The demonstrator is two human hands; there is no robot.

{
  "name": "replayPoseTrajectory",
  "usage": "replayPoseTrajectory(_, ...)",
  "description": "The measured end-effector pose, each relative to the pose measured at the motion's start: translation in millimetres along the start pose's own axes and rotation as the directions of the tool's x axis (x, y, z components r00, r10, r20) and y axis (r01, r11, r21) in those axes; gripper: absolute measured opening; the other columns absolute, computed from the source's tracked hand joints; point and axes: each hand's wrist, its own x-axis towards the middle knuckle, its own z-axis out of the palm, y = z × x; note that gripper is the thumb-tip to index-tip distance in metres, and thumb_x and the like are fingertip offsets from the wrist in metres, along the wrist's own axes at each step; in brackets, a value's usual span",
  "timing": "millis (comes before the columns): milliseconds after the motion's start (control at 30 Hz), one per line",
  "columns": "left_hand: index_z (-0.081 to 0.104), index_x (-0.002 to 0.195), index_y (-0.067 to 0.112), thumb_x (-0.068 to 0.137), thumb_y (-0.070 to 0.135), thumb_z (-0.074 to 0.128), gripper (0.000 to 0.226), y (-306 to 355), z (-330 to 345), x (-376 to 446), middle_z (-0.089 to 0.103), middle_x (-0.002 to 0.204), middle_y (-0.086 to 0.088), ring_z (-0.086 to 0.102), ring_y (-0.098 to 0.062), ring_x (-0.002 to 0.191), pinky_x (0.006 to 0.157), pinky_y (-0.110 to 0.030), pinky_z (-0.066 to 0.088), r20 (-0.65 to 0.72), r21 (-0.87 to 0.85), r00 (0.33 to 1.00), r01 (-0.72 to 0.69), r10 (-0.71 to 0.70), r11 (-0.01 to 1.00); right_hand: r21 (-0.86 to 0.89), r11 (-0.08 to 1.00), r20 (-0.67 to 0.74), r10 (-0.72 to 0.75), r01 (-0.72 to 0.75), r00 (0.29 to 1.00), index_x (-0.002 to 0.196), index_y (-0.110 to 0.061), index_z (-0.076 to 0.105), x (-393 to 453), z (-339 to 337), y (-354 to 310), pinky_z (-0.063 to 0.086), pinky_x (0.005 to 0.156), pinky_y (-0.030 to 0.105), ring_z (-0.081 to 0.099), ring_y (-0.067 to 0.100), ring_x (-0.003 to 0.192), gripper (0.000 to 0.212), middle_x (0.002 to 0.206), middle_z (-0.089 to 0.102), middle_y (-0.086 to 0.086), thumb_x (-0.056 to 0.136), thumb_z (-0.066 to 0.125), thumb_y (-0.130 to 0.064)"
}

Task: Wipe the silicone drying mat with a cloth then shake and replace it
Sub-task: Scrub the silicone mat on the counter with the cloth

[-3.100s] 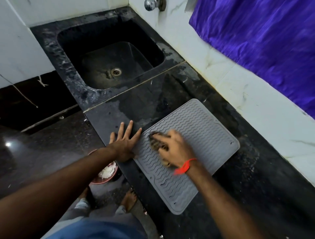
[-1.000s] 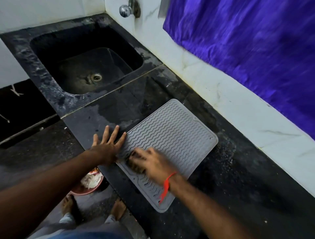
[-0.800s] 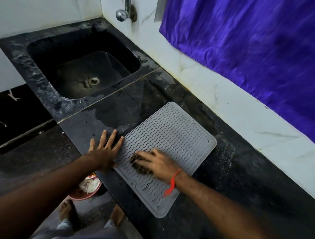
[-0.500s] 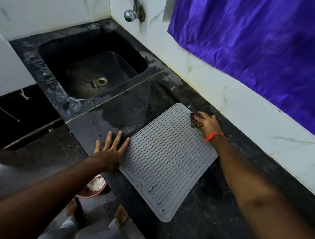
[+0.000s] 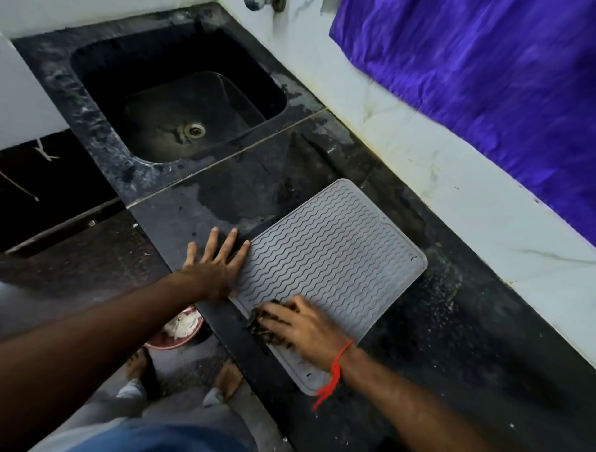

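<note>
**Black stone counter, mat under both hands**

Dark counter (image 5: 451, 338) beside the sink (image 5: 180, 106) carries the grey silicone mat (image 5: 329, 267). Left hand (image 5: 216, 267) lies flat, fingers spread, at its edge; right hand (image 5: 306, 326) presses a dark cloth (image 5: 261, 326) onto the mat's near corner, fingers curled over it.

Home kitchen, washing-up corner. Black stone counter (image 5: 451, 371) with a sunken sink (image 5: 96, 106) and its drain (image 5: 194, 130) at upper left of the frame, tap (image 5: 258, 4) at the top edge; white marble-look wall (image 5: 419, 161) behind. Grey ridged drying mat (image 5: 329, 258) at centre, purple cloth (image 5: 483, 80) hanging upper right.
</note>
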Motion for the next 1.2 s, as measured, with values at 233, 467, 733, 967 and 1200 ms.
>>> replayPoseTrajectory(233, -0.029, 0.150, 0.026, 0.097, 0.042, 0.052, 0.098, 1.1, -0.5, 1.8, -0.042, 0.153, -0.007, -0.036, -0.038, 0.140, 0.114, -0.068, -0.004, 0.018, 0.002, 1.000, 0.012, -0.012, 1.000, -0.133, 0.922, 0.040, 0.371, -0.363, 0.928, 0.136, -0.025, 0.055, -17.0, -36.2, 170.0, 0.050, 0.087, 0.045, 0.051, 0.035, 0.105, 0.070, 0.151, 0.043, -0.001, 0.073, 0.074, -0.001)
replayPoseTrajectory(467, -0.030, 0.149, 0.028, 0.096, 0.041, 0.055, 0.101, -0.6, 2.5, 3.8, -0.043, 0.153, -0.007, -0.037, -0.039, 0.139, 0.114, -0.068, -0.004, 0.004, 0.001, 1.000, 0.023, -0.023, 1.000, -0.034, 0.587, 0.052, 0.809, -0.809, 0.585, 0.140, -0.018, 0.050, -27.0, -53.4, 258.4, 0.035, 0.105, 0.041, 0.044, 0.036, 0.127, 0.066, 0.151, 0.040, 0.004, 0.078, 0.065, -0.001)
replayPoseTrajectory(733, -0.031, 0.149, 0.028, 0.096, 0.036, 0.055, 0.101, -2.9, 1.4, 4.1, -0.043, 0.152, -0.008, -0.037, -0.039, 0.139, 0.114, -0.068, -0.004, 0.014, -0.006, 1.000, 0.013, -0.013, 1.000, 0.172, 0.947, -0.050, 0.284, -0.272, 0.957, 0.139, -0.029, 0.049, 39.0, -26.8, 28.8, 0.046, 0.087, 0.036, 0.045, 0.024, 0.106, 0.072, 0.151, 0.040, -0.006, 0.076, 0.049, 0.005)
replayPoseTrajectory(967, -0.030, 0.149, 0.026, 0.098, 0.036, 0.052, 0.097, -1.4, 0.8, 3.4, -0.043, 0.152, -0.007, -0.036, -0.040, 0.140, 0.114, -0.068, -0.003, 0.012, 0.010, 1.000, 0.002, -0.002, 1.000, 0.068, 0.996, 0.050, 0.048, -0.051, 0.998, 0.135, -0.027, 0.054, 34.6, -7.0, 31.9, 0.051, 0.086, 0.037, 0.052, 0.026, 0.104, 0.062, 0.150, 0.043, -0.005, 0.077, 0.070, -0.013)
replayPoseTrajectory(1200, -0.031, 0.149, 0.027, 0.096, 0.039, 0.056, 0.102, -1.9, 5.6, 2.7, -0.045, 0.151, -0.007, -0.038, -0.039, 0.139, 0.114, -0.067, -0.006, 0.019, -0.012, 1.000, -0.001, 0.001, 1.000, 0.031, 0.757, 0.008, 0.653, -0.653, 0.757, 0.139, -0.023, 0.052, 3.5, -40.3, 213.7, 0.042, 0.100, 0.044, 0.044, 0.034, 0.113, 0.071, 0.152, 0.040, 0.001, 0.075, 0.078, -0.012)
